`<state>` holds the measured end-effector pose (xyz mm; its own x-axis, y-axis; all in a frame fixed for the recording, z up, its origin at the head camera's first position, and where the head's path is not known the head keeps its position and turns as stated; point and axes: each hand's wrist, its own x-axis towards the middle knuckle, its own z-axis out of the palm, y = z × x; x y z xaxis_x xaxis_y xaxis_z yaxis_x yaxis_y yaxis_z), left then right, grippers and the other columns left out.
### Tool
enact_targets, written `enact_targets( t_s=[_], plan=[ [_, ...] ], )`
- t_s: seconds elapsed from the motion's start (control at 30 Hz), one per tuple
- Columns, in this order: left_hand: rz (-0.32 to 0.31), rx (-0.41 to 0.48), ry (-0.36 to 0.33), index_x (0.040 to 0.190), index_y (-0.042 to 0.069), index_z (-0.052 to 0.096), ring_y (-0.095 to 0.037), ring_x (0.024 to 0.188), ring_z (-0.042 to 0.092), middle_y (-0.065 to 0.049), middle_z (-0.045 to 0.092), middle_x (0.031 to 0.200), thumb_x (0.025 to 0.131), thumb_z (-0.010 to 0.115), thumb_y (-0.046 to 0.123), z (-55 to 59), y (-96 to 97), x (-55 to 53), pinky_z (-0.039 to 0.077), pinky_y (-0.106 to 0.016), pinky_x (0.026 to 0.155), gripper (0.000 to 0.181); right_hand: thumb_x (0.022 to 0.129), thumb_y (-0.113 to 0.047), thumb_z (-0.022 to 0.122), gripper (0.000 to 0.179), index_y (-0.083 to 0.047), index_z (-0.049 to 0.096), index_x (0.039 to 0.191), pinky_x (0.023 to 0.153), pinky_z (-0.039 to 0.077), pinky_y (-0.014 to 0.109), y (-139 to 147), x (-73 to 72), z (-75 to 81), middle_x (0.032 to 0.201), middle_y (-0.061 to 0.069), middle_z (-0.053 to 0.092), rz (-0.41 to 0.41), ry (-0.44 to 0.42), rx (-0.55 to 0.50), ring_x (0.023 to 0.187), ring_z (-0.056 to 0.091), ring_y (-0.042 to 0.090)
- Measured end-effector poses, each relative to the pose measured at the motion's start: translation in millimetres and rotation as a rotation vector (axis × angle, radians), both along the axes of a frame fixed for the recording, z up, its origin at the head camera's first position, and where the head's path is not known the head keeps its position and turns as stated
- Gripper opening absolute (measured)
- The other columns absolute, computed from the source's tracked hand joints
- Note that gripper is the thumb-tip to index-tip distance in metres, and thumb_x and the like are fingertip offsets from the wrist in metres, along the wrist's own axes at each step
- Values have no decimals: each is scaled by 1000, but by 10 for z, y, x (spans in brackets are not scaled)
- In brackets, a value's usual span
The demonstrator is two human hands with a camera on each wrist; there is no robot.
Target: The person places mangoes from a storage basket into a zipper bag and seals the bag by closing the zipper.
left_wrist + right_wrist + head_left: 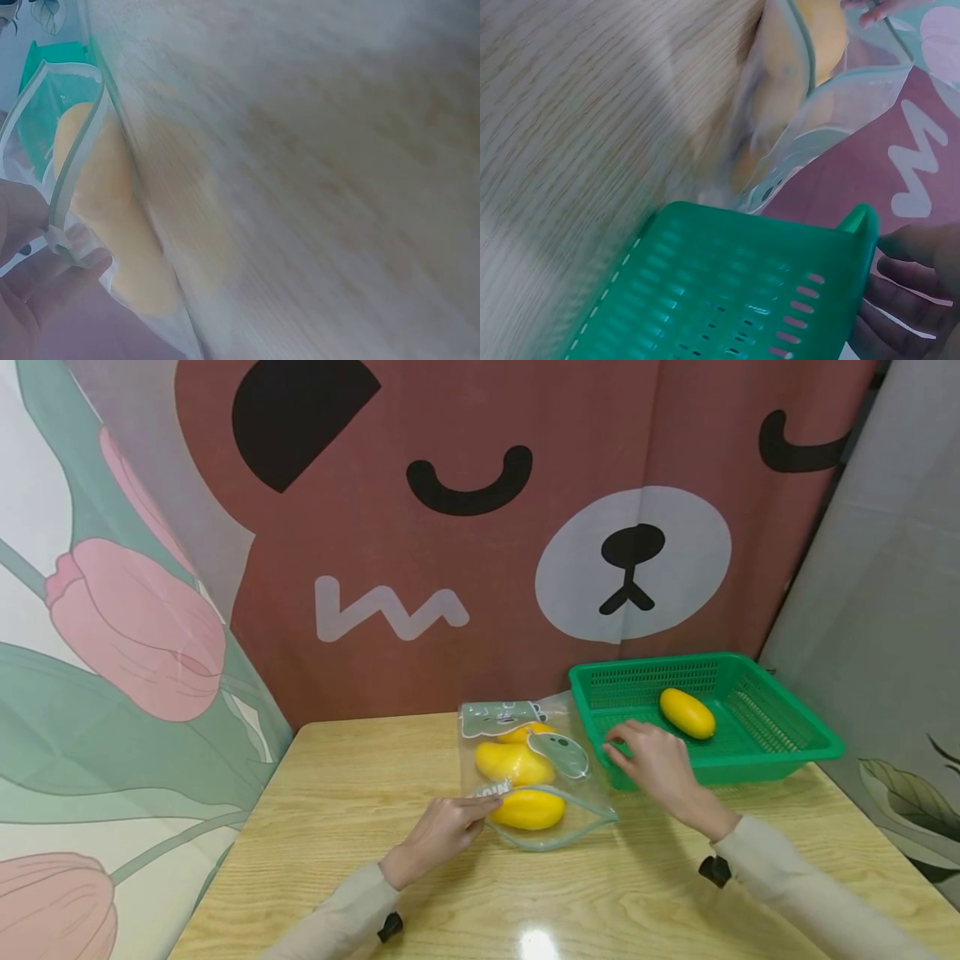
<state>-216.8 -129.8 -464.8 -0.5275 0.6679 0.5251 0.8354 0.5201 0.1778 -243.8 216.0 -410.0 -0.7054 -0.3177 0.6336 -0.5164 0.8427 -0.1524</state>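
A clear zip bag [592, 797] with green printed patches lies on the table, its mouth spread toward me. Inside it are three yellow mangoes [513, 763], one right at the opening. My left hand [442, 831] pinches the left end of the bag's mouth; the left wrist view shows the zip edge [56, 236] between thumb and fingers. My right hand [656, 768], fingers loosely bent and holding nothing, is over the near left rim of a green basket [780, 768]. One more mango [687, 713] lies in the basket.
The wooden table [360, 777] carries the bag at its middle and the basket at the back right. A brown curtain [480, 668] with a bear print hangs behind, and a floral curtain [135, 760] stands at the left.
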Motion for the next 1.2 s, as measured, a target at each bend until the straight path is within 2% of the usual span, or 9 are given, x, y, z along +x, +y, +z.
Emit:
enact_targets(
  t_s=[0.13, 0.4, 0.67, 0.93, 1.2],
  plan=[
    [-1, 1, -5, 117, 5, 73, -17, 97, 70, -8, 69, 118, 80, 71, -9, 5, -3, 3, 57, -25, 74, 40, 82, -13, 81, 10, -9, 73, 88, 40, 41, 27, 41, -44, -28, 81, 4, 69, -7, -12, -6, 53, 55, 13],
    [0, 8, -9, 118, 5, 72, -17, 98, 70, -8, 69, 119, 80, 71, -9, 12, -8, 6, 57, -26, 74, 41, 82, -13, 81, 11, -8, 73, 87, 37, 38, 26, 145, -154, -95, 82, 8, 70, -42, -17, -7, 48, 52, 12],
    [2, 4, -27, 119, 6, 72, -16, 101, 69, -7, 68, 120, 81, 71, -9, 27, -10, 13, 57, -27, 76, 41, 82, -11, 80, 11, -5, 72, 86, 38, 42, 28, 232, -248, -130, 79, 10, 69, -57, -41, -9, 54, 60, 18],
    [2, 5, -16, 118, 5, 72, -18, 100, 69, -8, 69, 119, 80, 71, -9, 23, -4, 11, 57, -27, 77, 41, 82, -10, 80, 12, -2, 73, 86, 37, 38, 26, 325, -331, -160, 79, 12, 69, -70, -53, 0, 50, 58, 17],
    [3, 3, -20, 118, 6, 72, -18, 102, 68, -8, 69, 119, 80, 71, -10, 20, -1, 2, 57, -28, 78, 41, 84, -10, 79, 13, 0, 72, 87, 37, 39, 28, 405, -390, -147, 80, 13, 70, -98, -90, 15, 49, 55, 16]
  ],
)
